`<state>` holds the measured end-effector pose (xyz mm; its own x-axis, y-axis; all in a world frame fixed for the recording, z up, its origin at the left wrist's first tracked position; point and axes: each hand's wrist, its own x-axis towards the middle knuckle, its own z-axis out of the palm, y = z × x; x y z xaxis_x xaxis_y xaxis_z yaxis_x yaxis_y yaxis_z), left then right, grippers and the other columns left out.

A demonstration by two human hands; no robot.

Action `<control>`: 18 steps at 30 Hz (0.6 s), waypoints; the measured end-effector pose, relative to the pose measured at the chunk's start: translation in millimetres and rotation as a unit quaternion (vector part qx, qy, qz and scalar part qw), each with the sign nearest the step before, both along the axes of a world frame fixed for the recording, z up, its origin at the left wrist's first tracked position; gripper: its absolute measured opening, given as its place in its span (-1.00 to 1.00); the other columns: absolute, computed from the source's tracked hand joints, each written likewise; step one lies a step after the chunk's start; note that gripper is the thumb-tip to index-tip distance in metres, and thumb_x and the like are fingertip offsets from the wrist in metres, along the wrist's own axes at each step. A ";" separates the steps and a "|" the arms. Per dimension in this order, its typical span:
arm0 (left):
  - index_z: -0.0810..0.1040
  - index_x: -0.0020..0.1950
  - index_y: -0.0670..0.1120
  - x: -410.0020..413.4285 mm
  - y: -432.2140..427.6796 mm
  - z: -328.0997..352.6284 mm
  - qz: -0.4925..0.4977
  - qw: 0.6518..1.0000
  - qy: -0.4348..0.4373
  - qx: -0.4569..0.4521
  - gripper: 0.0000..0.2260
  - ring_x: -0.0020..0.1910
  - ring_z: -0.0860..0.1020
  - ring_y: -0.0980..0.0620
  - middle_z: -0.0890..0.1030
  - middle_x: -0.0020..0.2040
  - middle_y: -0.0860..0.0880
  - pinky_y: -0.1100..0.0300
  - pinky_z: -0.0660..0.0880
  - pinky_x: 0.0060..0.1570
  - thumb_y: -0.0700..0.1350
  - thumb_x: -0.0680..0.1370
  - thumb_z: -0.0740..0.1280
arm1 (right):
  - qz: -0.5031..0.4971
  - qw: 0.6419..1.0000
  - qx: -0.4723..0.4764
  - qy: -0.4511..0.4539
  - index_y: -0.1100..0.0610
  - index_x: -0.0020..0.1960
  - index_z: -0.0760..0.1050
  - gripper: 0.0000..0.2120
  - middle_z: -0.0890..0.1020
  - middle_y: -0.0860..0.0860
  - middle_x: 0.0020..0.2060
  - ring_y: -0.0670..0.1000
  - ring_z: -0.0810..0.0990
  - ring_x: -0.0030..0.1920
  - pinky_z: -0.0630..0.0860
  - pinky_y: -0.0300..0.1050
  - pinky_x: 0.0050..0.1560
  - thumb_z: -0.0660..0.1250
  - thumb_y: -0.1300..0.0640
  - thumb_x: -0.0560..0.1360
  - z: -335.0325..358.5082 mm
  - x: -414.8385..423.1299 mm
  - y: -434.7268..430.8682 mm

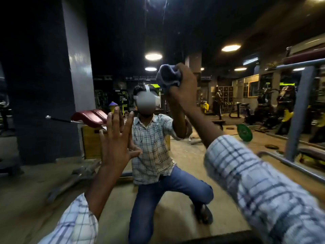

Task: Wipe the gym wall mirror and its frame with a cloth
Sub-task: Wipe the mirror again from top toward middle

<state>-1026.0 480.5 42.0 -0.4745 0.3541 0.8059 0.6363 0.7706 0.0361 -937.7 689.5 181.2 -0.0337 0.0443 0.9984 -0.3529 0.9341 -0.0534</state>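
My right grip [182,85] is clamped round the bunched blue cloth [168,75], pressing it to the mirror [193,41] up high, right of centre. Left grip [117,138] is spread, fingers straight, tips meeting their reflection on the glass. Reflected: me crouching, a red pad [91,117] on the left, a green plate [244,132] low on the right. A grey rack [299,111] crowds the right edge.

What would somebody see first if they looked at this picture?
First, the right hand up in the middle, its fingers bunching a blue-grey cloth against the mirror. Lower left, the left hand is spread open with straight fingers. Between them, the mirror shows the person's reflection crouching in a checked shirt and jeans.
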 end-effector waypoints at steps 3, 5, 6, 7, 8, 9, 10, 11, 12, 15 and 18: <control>-0.04 0.72 0.09 -0.2 0.5 -0.8 -0.003 1.000 0.001 -0.003 0.30 0.67 -0.09 -0.28 -0.19 0.71 -0.17 -0.49 0.29 0.38 0.29 0.18 0.67 | -0.026 0.991 0.068 -0.114 0.18 0.14 0.53 -0.63 0.59 0.09 0.06 0.09 0.58 0.03 0.58 0.13 -0.05 0.42 0.32 0.34 -77.8 -20.0 -22.2; -0.03 0.72 0.08 -0.1 0.1 -2.1 -0.007 1.000 0.000 0.001 0.29 0.67 -0.09 -0.28 -0.18 0.71 -0.17 -0.50 0.28 0.38 0.25 0.18 0.68 | -0.054 0.977 0.113 -0.170 0.18 0.19 0.52 -0.55 0.56 0.09 0.13 0.12 0.56 0.06 0.57 0.14 -0.10 0.40 0.34 0.31 -123.8 -11.6 -13.9; -0.03 0.72 0.09 -0.6 -0.2 -3.2 -0.012 1.000 0.000 0.002 0.28 0.67 -0.10 -0.27 -0.19 0.71 -0.17 -0.51 0.26 0.39 0.25 0.20 0.68 | -0.058 0.982 0.088 -0.157 0.16 0.20 0.51 -0.55 0.56 0.05 0.14 0.07 0.56 0.06 0.57 0.09 -0.09 0.42 0.36 0.33 -138.0 -2.6 -3.7; -0.05 0.72 0.09 -1.5 0.0 -3.3 -0.014 1.000 0.004 0.001 0.28 0.67 -0.12 -0.27 -0.20 0.71 -0.16 -0.51 0.25 0.39 0.25 0.21 0.67 | -0.058 0.989 0.043 -0.125 0.14 0.20 0.52 -0.56 0.56 0.01 0.12 0.00 0.55 0.05 0.56 0.02 -0.06 0.46 0.36 0.35 -148.4 5.5 9.3; -0.06 0.72 0.09 -1.6 0.4 -3.6 -0.015 1.000 0.005 -0.004 0.28 0.67 -0.13 -0.27 -0.21 0.70 -0.15 -0.52 0.24 0.40 0.26 0.22 0.67 | -0.061 0.994 -0.015 -0.088 0.12 0.19 0.53 -0.57 0.58 -0.01 0.09 -0.06 0.53 0.04 0.55 -0.04 -0.03 0.50 0.36 0.37 -156.5 14.6 22.3; -0.08 0.72 0.09 -1.0 0.8 -3.7 -0.014 1.000 0.003 -0.010 0.28 0.67 -0.14 -0.27 -0.22 0.70 -0.16 -0.52 0.24 0.40 0.27 0.22 0.66 | -0.057 0.993 -0.085 -0.052 0.11 0.17 0.55 -0.59 0.59 -0.03 0.06 -0.09 0.53 0.03 0.53 -0.07 -0.01 0.51 0.34 0.38 -163.3 22.5 32.5; -0.10 0.72 0.09 -0.2 1.5 -3.7 -0.011 1.000 0.003 -0.010 0.29 0.67 -0.14 -0.28 -0.22 0.70 -0.17 -0.52 0.23 0.40 0.27 0.23 0.66 | -0.051 0.986 -0.159 -0.020 0.11 0.16 0.56 -0.62 0.60 -0.03 0.04 -0.08 0.54 0.02 0.53 -0.07 -0.01 0.51 0.31 0.38 -168.5 27.8 39.1; -0.11 0.72 0.08 0.5 2.9 -3.3 -0.008 1.000 0.001 -0.005 0.30 0.67 -0.14 -0.29 -0.22 0.70 -0.18 -0.51 0.23 0.40 0.26 0.22 0.66 | -0.047 0.973 -0.224 0.008 0.10 0.14 0.56 -0.65 0.61 -0.04 0.02 -0.05 0.56 0.01 0.53 -0.06 -0.02 0.49 0.25 0.38 -172.2 28.7 40.7; -0.12 0.72 0.08 2.0 4.4 -2.8 -0.007 1.000 -0.005 -0.003 0.30 0.67 -0.15 -0.30 -0.23 0.70 -0.18 -0.51 0.23 0.41 0.26 0.22 0.67 | -0.048 0.959 -0.278 0.029 0.09 0.12 0.55 -0.68 0.61 -0.03 0.00 -0.01 0.57 -0.01 0.52 -0.08 -0.05 0.47 0.18 0.37 -176.8 26.5 36.9; -0.11 0.72 0.06 5.6 7.2 -2.9 -0.009 1.000 -0.013 0.001 0.30 0.67 -0.16 -0.30 -0.24 0.70 -0.17 -0.48 0.22 0.44 0.23 0.23 0.67 | -0.024 0.965 -0.260 -0.012 0.09 0.11 0.54 -0.67 0.60 -0.02 0.01 0.05 0.57 -0.01 0.50 -0.15 -0.06 0.45 0.27 0.36 -195.9 13.3 9.1; -0.07 0.72 0.06 8.0 5.2 -5.5 -0.018 1.000 -0.014 0.009 0.27 0.67 -0.13 -0.30 -0.21 0.70 -0.15 -0.47 0.21 0.45 0.17 0.24 0.69 | -0.030 0.979 0.024 -0.200 0.13 0.20 0.53 -0.47 0.57 0.07 0.18 0.17 0.55 0.16 0.55 0.07 0.07 0.38 0.39 0.26 -215.6 12.9 -5.7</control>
<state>-1018.0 485.6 36.5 -0.4841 0.3569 0.7989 0.6615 0.7469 0.0672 -924.8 683.8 -34.4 -0.4221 0.0116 0.9065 -0.2566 0.9575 -0.1317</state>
